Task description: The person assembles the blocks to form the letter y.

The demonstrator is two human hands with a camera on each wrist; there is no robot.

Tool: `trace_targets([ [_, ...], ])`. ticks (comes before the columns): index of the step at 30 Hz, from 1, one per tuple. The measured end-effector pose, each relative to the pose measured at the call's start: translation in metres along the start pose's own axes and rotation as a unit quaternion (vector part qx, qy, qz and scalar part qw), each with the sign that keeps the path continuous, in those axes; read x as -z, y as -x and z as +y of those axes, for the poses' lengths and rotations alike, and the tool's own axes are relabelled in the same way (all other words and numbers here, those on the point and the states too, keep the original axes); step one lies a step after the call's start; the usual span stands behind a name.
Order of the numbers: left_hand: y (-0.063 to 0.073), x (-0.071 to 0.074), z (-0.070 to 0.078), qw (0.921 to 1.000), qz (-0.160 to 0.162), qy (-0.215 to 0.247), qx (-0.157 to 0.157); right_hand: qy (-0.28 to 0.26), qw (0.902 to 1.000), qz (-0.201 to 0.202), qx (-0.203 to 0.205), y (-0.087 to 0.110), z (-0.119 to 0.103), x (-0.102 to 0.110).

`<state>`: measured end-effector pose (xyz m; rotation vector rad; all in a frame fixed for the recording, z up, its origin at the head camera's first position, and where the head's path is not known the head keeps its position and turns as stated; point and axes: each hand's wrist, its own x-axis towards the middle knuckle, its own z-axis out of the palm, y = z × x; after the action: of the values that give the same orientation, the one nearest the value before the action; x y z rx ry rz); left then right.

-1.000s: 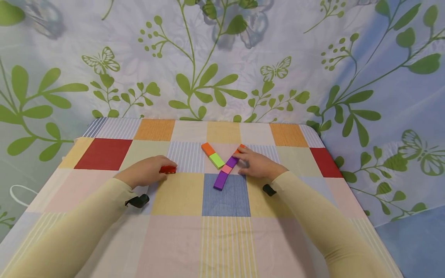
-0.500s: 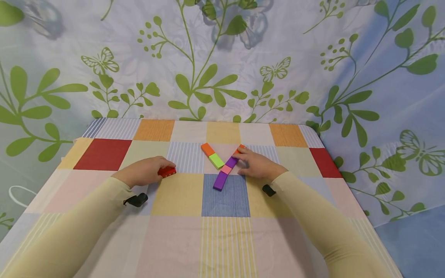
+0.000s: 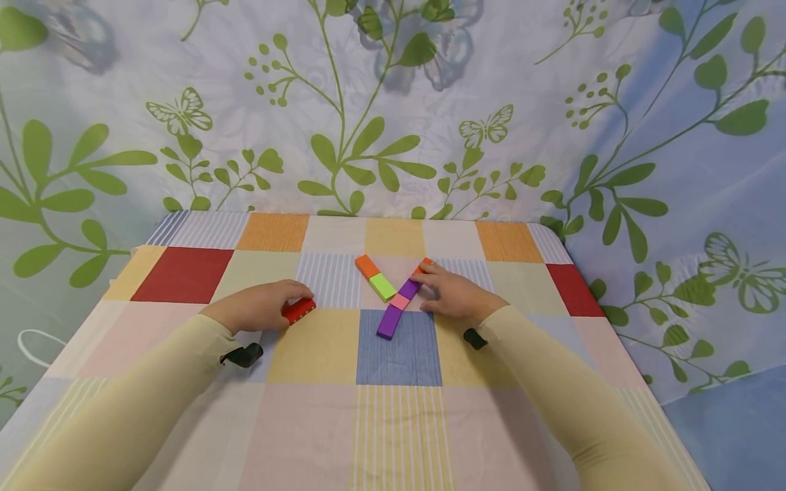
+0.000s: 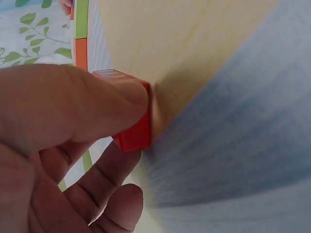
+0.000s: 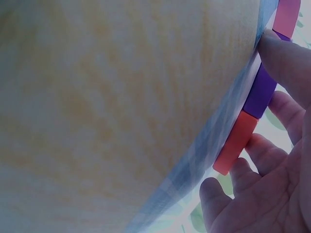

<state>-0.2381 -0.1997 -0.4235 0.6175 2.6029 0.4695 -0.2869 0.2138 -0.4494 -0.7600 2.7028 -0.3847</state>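
Observation:
My left hand (image 3: 263,305) pinches a small red block (image 3: 299,311) with light dots along its side, low over the cloth. Its thumb covers part of the red block (image 4: 136,131) in the left wrist view. My right hand (image 3: 457,292) lies over the upper end of a slanted row, its fingers loosely extended at the blocks. That row runs from an orange block (image 5: 236,143) through a purple block (image 5: 261,92) and a pink block (image 3: 400,301) to another purple block (image 3: 389,321). A second slanted row pairs an orange block (image 3: 367,266) with a lime green block (image 3: 383,287).
A patchwork cloth (image 3: 313,436) covers the table. Behind it hangs a curtain (image 3: 393,102) printed with leaves and butterflies. A white cable (image 3: 35,349) loops past the left edge. Dark straps (image 3: 244,355) show at both wrists.
The red block has turned in my left hand's fingers, from lying level to slanting with its right end farther from me. My right hand and both rows have stayed in place.

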Motion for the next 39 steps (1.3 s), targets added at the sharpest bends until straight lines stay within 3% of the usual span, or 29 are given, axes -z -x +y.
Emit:
trace_targets([
  [6,-0.001,0.0,0.002,0.9999,0.004,0.0,-0.013,0.005,1.0,-0.001,0.001,0.001,-0.001,0.001],
  [17,-0.005,-0.005,0.004,0.9999,0.006,0.013,-0.006,0.005,1.0,-0.003,-0.008,0.001,-0.002,0.001],
  [22,-0.007,-0.01,0.008,0.9995,0.017,0.017,-0.023,0.008,1.0,0.0,-0.004,0.0,-0.001,0.001],
  [33,-0.01,-0.022,0.034,0.9982,0.012,0.028,-0.051,0.009,1.0,0.004,0.001,0.0,-0.002,0.001],
  [39,-0.014,-0.034,0.053,0.9949,0.012,0.011,-0.099,0.007,1.0,0.002,-0.001,0.0,-0.002,0.002],
])
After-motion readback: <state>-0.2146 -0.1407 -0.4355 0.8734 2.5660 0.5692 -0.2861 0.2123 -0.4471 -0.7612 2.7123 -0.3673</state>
